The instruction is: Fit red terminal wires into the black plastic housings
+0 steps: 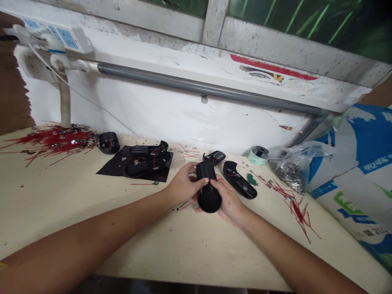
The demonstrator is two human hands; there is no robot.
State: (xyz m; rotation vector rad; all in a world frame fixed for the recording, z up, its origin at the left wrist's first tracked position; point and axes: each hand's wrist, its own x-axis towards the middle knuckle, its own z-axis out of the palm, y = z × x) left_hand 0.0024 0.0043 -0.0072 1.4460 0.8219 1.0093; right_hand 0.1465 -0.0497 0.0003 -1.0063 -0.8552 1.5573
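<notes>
A rounded black plastic housing (210, 199) is held upright over the table between both my hands. My left hand (183, 187) grips its left side, with the thumb lying across the front. From the right, my right hand (230, 203) closes on it, its fingertips near the left thumb at the middle of the housing. Thin red wire comes out beside the thumbs; its ends are partly hidden by my fingers. Just behind sits a smaller black housing (217, 156), and a curved black housing (239, 179) with a red wire lies right of my right hand.
Several black housings (148, 164) rest on a black sheet (110, 168) at left, with another black part (109, 142) beside it. Piled red wires (58, 139) lie far left. At right are a tape roll (258, 155), a bag of metal pieces (290, 173) and a blue-white box (352, 183).
</notes>
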